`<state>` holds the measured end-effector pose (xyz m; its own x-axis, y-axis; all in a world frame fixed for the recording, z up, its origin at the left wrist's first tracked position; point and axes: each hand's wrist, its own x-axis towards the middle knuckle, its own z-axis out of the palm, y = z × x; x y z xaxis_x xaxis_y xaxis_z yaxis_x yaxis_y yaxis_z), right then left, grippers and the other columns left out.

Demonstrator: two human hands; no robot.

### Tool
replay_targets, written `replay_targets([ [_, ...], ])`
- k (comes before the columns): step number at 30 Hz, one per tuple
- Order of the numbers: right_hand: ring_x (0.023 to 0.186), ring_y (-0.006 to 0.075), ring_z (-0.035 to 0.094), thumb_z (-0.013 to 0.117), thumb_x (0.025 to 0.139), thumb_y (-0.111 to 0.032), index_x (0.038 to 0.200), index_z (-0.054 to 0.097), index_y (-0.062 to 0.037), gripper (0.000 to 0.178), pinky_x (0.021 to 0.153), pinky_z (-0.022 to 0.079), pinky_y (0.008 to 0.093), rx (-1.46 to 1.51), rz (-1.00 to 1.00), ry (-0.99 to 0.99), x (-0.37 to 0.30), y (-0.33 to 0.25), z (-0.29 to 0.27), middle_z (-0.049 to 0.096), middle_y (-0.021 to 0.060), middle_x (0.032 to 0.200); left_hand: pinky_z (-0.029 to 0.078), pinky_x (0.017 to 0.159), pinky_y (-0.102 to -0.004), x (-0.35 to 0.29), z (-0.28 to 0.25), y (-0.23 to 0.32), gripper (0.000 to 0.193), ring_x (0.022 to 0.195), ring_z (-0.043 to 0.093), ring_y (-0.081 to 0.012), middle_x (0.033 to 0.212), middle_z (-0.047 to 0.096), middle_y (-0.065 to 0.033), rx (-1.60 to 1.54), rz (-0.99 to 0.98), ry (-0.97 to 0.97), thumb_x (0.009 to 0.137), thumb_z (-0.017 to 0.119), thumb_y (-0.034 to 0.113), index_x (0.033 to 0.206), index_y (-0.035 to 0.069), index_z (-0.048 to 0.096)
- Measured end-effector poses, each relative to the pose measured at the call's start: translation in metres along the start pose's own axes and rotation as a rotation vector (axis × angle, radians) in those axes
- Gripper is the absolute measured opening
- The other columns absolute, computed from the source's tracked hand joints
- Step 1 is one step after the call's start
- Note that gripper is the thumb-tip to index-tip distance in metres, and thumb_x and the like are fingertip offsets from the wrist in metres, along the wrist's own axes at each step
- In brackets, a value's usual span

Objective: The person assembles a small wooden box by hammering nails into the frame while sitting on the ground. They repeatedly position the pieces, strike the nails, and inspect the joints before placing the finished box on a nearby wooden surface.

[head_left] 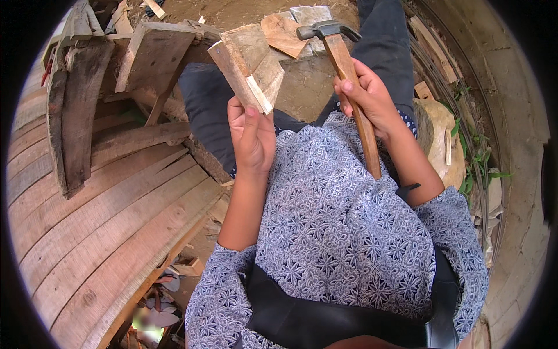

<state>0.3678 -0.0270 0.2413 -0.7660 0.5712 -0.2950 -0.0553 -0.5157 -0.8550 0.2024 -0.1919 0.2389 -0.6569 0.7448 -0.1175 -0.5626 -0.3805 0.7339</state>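
My left hand grips the lower end of a small wooden piece, made of short boards meeting at an angle. A pale strip of raw wood shows along its near edge, and a nail head seems to sit near its upper left corner. In my right hand is a claw hammer, held partway up its brown wooden handle. The metal head points away from me, with the claw to the right. The hammer and the wooden piece are apart. Below both hands lies the patterned blue-and-white cloth of my clothing.
A plank bench spans the left, with rough upright boards at its far end. Between my legs, a flat wood offcut rests by a pale block. On the right are a large stone, thin rods and a wall.
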Motion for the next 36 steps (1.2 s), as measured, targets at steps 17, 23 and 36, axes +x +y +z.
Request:
replay_targets([
  [17,0.063,0.0099,0.058,0.063,0.097,-0.029,0.109,0.058,-0.0042,0.028,0.057,0.047,0.0260,-0.034,0.244,0.535,0.048,0.072,-0.052,0.061,0.0025,0.088,0.041,0.106,-0.0458,0.081,-0.039,-0.048,0.034,0.120,0.056,-0.0278,0.127,0.058,-0.0124,0.076,-0.227,0.144,0.104,0.050,0.030,0.127,0.005,0.048],
  [23,0.063,0.0091,0.057,0.063,0.098,-0.029,0.106,0.060,-0.0039,0.026,0.058,0.047,0.0253,-0.042,0.374,0.517,0.033,0.086,-0.048,0.061,0.0023,0.088,0.038,0.109,-0.0598,0.120,-0.087,-0.070,0.056,0.131,0.046,-0.0457,0.144,0.044,-0.0236,0.094,-0.445,0.275,0.107,0.032,0.041,0.142,-0.001,0.038],
  [36,0.060,0.0079,0.054,0.063,0.098,-0.029,0.106,0.060,-0.0047,0.026,0.057,0.046,0.0238,-0.074,0.454,0.428,0.031,0.083,-0.039,0.060,0.0007,0.087,0.054,0.081,-0.0401,0.120,-0.117,-0.108,0.064,0.110,0.059,-0.0257,0.132,0.055,-0.0177,0.586,-0.423,0.475,0.095,0.067,0.026,0.143,0.004,0.031],
])
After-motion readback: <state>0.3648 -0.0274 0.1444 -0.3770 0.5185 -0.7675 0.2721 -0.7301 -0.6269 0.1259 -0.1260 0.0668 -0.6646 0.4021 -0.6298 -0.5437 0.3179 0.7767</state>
